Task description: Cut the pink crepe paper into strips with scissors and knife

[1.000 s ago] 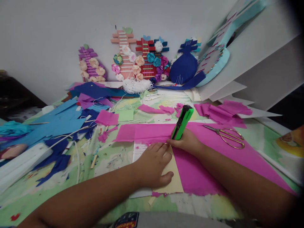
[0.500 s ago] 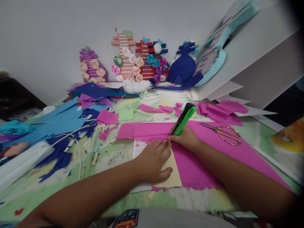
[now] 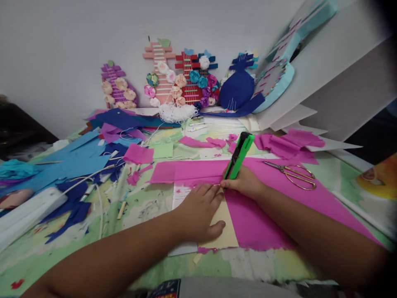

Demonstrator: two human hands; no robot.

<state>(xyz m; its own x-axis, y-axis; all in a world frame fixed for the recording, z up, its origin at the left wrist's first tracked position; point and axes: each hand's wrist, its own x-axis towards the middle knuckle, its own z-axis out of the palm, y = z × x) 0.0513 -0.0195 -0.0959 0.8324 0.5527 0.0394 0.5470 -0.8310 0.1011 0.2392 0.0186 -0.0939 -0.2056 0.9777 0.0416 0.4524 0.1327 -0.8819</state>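
Note:
My left hand (image 3: 201,213) lies flat with its fingers spread over a pale yellow sheet (image 3: 228,225) and a white written sheet (image 3: 181,203). My right hand (image 3: 243,182) is wrapped round a green and black cutter (image 3: 238,155), which stands tilted with its lower end at the pink paper. That large pink paper (image 3: 257,219) spreads under my right forearm, and a folded pink strip (image 3: 189,169) runs left above my left fingertips. The cutter's blade tip is too small to make out.
Gold-handled scissors (image 3: 291,171) lie on the pink paper at right. A white power strip (image 3: 34,213) with cable and blue scraps (image 3: 77,161) are at left. Decorated instrument shapes (image 3: 189,78) lean on the wall behind white yarn (image 3: 176,112).
The cutter has shifted very slightly left and stands a little more upright in my right hand. My left hand stays flat in nearly the same place. The whole view has moved slightly.

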